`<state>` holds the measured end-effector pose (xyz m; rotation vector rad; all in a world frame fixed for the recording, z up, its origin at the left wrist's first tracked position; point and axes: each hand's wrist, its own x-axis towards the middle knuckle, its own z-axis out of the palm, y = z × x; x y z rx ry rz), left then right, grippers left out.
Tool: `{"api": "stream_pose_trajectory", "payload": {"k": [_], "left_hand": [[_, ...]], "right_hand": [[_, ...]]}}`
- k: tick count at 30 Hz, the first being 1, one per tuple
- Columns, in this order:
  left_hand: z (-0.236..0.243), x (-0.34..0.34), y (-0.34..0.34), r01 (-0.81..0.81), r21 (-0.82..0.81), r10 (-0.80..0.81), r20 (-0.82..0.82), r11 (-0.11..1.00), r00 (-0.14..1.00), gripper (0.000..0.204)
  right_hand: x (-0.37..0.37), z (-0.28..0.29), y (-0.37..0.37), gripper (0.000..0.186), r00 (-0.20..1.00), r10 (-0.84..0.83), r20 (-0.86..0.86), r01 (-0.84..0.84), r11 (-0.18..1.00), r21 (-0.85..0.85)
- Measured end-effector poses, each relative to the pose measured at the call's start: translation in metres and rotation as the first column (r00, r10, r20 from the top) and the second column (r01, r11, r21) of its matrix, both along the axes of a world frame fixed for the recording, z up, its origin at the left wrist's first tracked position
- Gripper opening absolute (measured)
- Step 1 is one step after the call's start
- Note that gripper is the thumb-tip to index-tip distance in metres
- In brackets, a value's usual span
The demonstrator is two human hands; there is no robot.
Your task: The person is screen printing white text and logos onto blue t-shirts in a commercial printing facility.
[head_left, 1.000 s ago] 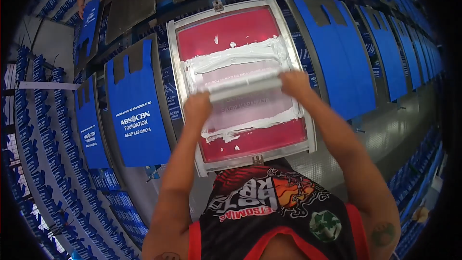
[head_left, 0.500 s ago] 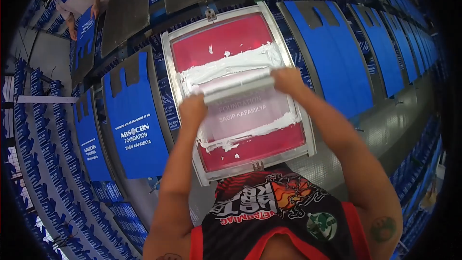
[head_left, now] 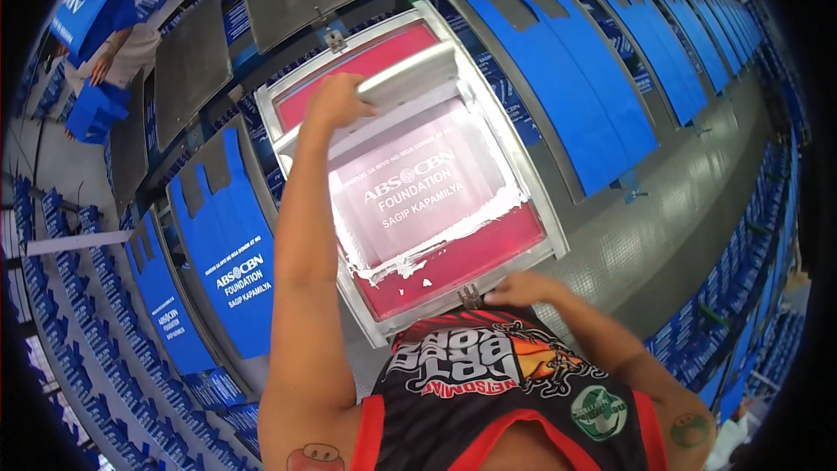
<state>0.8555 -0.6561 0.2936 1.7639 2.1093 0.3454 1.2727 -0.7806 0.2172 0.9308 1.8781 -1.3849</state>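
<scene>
And gripping the squeegee [head_left: 408, 78] in the fingers of the left hand [head_left: 336, 103], near the frame [head_left: 497, 126]'s far edge, probably light, stiff and slippery, best taken by both ends, with the right hand [head_left: 514, 290] at the near edge, can't tell whether wide or narrow in the fingers!

1. Black sleeveless jersey [head_left: 418, 423], red trim [head_left: 370, 436].
2. White lettering [head_left: 462, 358], orange flame graphic [head_left: 536, 349].
3. Round green-and-white emblem [head_left: 599, 412].
4. Red mushroom tattoo [head_left: 316, 457] left, green mushroom tattoo [head_left: 690, 430] right.
5. Bare hands [head_left: 338, 103].

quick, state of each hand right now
Left hand: closed, holding the squeegee.
Right hand: at the metal clip; open or closed cannot be told.
</scene>
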Motion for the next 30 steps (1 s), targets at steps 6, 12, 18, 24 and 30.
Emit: {"api": "stream_pose_trajectory", "payload": {"k": [6, 12, 18, 24, 30], "left_hand": [[-0.020, 0.024, -0.003, -0.075, -0.010, 0.073, -0.107, 0.997, 0.992, 0.039], [-0.006, 0.013, 0.004, 0.005, 0.042, 0.003, -0.199, 0.999, 0.980, 0.044], [-0.009, 0.023, 0.000, -0.006, 0.010, 0.008, -0.242, 1.000, 0.970, 0.038], [-0.038, 0.064, -0.055, -0.108, 0.001, 0.105, -0.247, 0.994, 0.963, 0.040], [-0.086, 0.197, -0.187, -0.049, 0.278, 0.137, -0.308, 0.959, 0.942, 0.030]], "right_hand": [[0.008, -0.029, -0.067, 0.043, 0.734, -0.674, -0.084, 0.610, 0.708, -0.356], [0.001, 0.049, -0.071, 0.027, 0.669, -0.717, -0.195, 0.662, 0.694, -0.282], [0.001, 0.036, -0.075, 0.022, 0.648, -0.739, -0.188, 0.656, 0.666, -0.356], [0.008, -0.042, -0.082, 0.017, 0.732, -0.605, -0.315, 0.606, 0.788, -0.105], [0.008, -0.042, -0.076, 0.019, 0.674, -0.670, -0.313, 0.639, 0.740, -0.208]]}}
